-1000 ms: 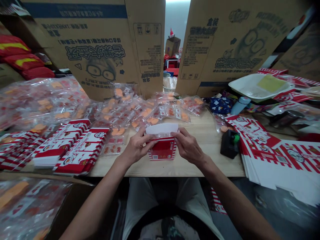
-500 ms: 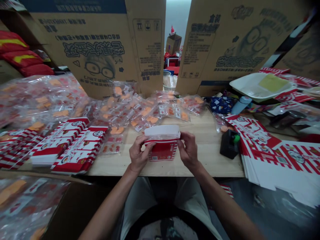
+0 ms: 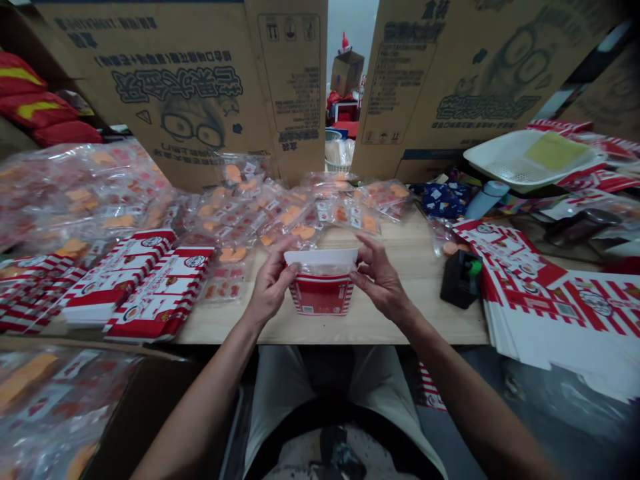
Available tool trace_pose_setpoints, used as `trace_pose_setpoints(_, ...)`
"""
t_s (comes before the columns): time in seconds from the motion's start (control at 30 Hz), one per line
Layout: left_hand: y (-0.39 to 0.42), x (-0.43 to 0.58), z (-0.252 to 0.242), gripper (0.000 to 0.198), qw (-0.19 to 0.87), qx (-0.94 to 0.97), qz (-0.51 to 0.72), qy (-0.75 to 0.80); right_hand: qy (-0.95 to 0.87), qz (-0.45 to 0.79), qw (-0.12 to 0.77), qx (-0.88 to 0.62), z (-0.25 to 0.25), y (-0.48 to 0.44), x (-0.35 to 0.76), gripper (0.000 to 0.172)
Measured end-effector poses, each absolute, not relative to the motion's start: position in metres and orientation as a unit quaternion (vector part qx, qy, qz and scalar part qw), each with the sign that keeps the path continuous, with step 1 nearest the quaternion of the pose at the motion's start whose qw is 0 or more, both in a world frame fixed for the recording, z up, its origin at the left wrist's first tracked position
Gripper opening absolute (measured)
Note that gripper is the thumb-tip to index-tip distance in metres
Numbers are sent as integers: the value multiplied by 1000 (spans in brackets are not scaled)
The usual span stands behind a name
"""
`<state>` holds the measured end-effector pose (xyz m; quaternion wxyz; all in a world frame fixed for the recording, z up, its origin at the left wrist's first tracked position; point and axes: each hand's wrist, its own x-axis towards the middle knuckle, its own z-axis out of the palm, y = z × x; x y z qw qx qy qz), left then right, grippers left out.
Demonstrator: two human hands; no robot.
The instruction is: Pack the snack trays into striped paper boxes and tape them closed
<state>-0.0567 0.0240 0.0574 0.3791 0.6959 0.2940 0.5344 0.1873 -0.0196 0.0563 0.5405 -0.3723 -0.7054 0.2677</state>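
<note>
A small red and white striped carton (image 3: 321,295) stands on the table in front of me, its white top flap raised at the back. Clear plastic shows in its mouth, below the flap. My left hand (image 3: 273,279) grips the carton's upper left corner, thumb at the front and fingers behind. At the upper right corner my right hand (image 3: 379,277) holds the edge, thumb at the front side and index finger up by the flap. Beyond the carton lie clear packets (image 3: 295,217) with orange and red pieces inside.
Left are stacked striped cartons (image 3: 163,290) and a heap of packets (image 3: 80,193). An open box of packets (image 3: 45,407) sits at lower left. To the right are a black tape dispenser (image 3: 461,280), flat carton sheets (image 3: 575,313) and a white basket (image 3: 505,157). Large cardboard boxes (image 3: 200,73) wall the back.
The fingers of both hands have shifted up and behind the flap. The flap stands a little more upright, and more plastic shows in the carton's mouth. My view has tilted slightly.
</note>
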Motion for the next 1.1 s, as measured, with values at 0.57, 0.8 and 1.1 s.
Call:
trace_pose_setpoints(0.57,11,-57,66,33,349,716,501,337,-792,169,425,-404,81,-29,192,11)
trace_pose_setpoints(0.8,-6,-41,54,13,343,628,598,361,-820,107,413,-382,88,-31,184,11)
trace_pose_setpoints(1.1,-4,-49,53,16,287,720,590,226,-858,93,391,-319,91,-40,191,16)
